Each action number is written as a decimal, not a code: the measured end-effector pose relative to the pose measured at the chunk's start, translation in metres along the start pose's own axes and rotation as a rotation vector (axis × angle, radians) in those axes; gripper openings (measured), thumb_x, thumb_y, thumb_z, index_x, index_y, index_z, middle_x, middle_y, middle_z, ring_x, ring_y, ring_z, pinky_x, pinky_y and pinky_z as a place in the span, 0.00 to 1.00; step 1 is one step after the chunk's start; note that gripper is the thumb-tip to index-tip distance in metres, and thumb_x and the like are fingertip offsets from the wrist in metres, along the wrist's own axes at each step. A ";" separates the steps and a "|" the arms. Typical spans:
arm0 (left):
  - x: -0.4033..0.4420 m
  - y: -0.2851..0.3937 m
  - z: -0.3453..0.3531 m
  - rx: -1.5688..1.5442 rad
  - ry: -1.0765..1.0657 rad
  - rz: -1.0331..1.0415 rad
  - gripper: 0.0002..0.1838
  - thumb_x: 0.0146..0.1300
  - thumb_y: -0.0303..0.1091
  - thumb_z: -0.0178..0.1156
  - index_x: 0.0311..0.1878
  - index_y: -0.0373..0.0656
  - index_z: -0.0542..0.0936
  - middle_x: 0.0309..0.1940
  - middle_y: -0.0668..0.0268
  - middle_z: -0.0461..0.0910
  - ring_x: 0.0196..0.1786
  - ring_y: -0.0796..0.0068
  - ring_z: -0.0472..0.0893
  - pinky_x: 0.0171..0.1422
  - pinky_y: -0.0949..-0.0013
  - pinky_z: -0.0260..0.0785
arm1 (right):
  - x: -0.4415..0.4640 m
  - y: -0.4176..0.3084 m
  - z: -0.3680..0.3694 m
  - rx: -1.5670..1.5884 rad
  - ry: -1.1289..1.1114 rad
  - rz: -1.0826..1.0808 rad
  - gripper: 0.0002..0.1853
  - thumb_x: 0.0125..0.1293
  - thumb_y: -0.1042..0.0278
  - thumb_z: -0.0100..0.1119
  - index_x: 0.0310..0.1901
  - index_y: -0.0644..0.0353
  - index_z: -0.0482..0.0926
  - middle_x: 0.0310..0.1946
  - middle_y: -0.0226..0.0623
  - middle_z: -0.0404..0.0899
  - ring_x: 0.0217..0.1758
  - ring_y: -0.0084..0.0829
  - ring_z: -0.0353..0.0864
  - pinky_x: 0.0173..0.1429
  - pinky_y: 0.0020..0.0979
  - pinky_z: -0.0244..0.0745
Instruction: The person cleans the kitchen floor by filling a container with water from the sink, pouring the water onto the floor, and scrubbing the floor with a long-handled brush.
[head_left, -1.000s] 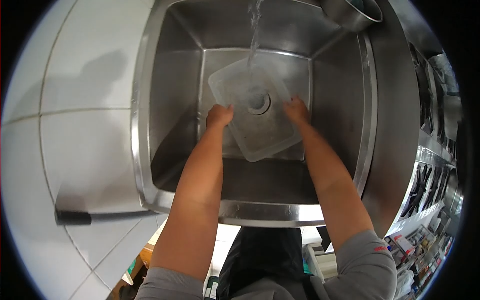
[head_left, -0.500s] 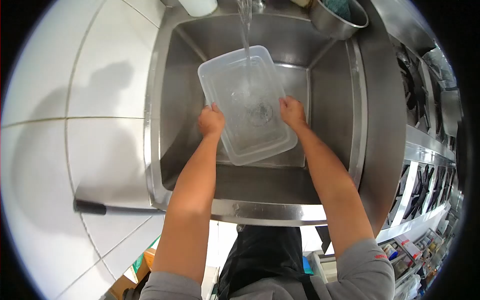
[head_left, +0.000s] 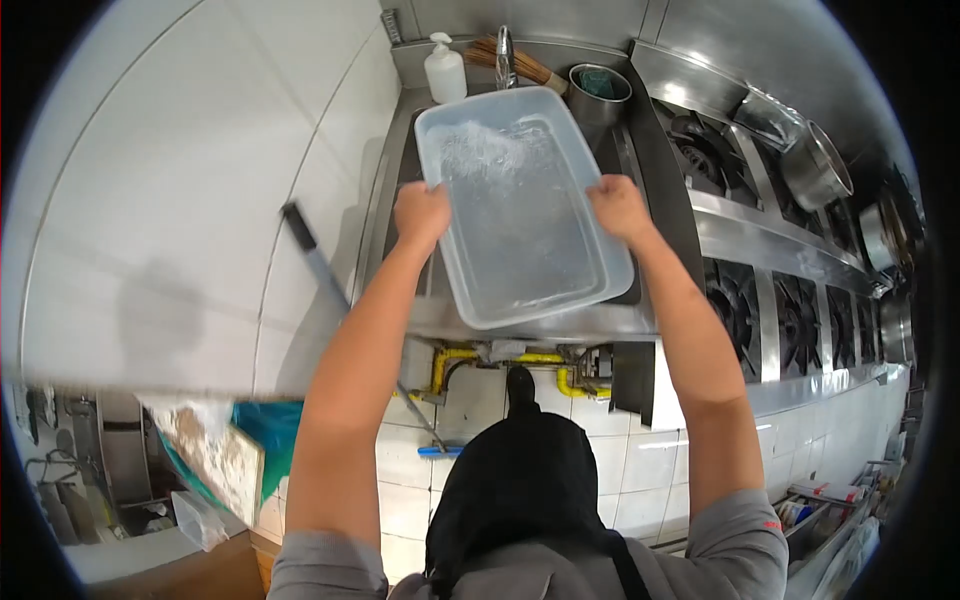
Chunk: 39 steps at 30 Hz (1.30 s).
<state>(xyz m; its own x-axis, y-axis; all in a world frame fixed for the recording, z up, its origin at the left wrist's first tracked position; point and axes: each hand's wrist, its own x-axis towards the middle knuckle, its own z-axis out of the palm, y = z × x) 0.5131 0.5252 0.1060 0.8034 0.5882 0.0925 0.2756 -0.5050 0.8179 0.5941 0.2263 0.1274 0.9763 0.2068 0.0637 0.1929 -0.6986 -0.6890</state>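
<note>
Where the head view looks down along my arms, I hold one rectangular, open-topped tub of cloudy translucent plastic, clear water inside; location: raised over the stainless-steel sink, its far end near the slim chrome tap; froth and ripples gathered toward that end; whether the tap is running, I cannot tell.

Left hand, one: fingers closed on the tub's left rim; right hand, one: fingers closed on the opposite rim; the undersides of both grips hidden from me.

Behind the tub: one white plastic pump bottle, left of the tap; one straw-coloured bristle brush; one round steel pot, right of the tap, a green scouring pad within.

Step in hand, by my judgement: rinsing, the water being swilled about in the tub; the next move, I reckon, calls for both wrists to tip together, the wet rims gripped firmly, the tub kept above the sink so that the pour lands there; one slack side could twist the load and spill it over the front edge.
</note>
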 end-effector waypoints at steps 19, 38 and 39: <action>-0.453 -0.116 -0.045 -0.046 -0.337 -0.038 0.19 0.63 0.39 0.62 0.23 0.35 0.73 0.19 0.48 0.75 0.23 0.48 0.75 0.32 0.52 0.66 | -0.508 0.099 -0.020 0.036 0.045 0.195 0.17 0.62 0.68 0.61 0.22 0.70 0.68 0.18 0.56 0.66 0.21 0.46 0.64 0.30 0.42 0.65; -0.878 -0.253 0.005 0.047 -0.855 0.025 0.16 0.68 0.40 0.57 0.28 0.39 0.71 0.21 0.46 0.76 0.29 0.39 0.78 0.31 0.44 0.68 | -1.012 0.237 0.014 0.029 0.301 0.706 0.15 0.68 0.71 0.57 0.25 0.66 0.67 0.16 0.48 0.67 0.18 0.36 0.64 0.26 0.38 0.63; -0.893 -0.257 0.006 0.025 -0.865 0.065 0.16 0.68 0.40 0.57 0.29 0.40 0.72 0.22 0.46 0.77 0.29 0.39 0.79 0.31 0.43 0.68 | -1.031 0.237 0.011 0.007 0.296 0.731 0.15 0.68 0.72 0.56 0.25 0.66 0.66 0.16 0.47 0.66 0.18 0.33 0.63 0.26 0.38 0.62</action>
<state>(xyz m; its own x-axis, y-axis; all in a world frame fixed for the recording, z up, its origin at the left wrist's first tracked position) -0.2722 0.1258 -0.1895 0.9344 -0.1240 -0.3340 0.2186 -0.5408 0.8122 -0.3673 -0.1450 -0.1096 0.8408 -0.4954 -0.2184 -0.5079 -0.5820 -0.6351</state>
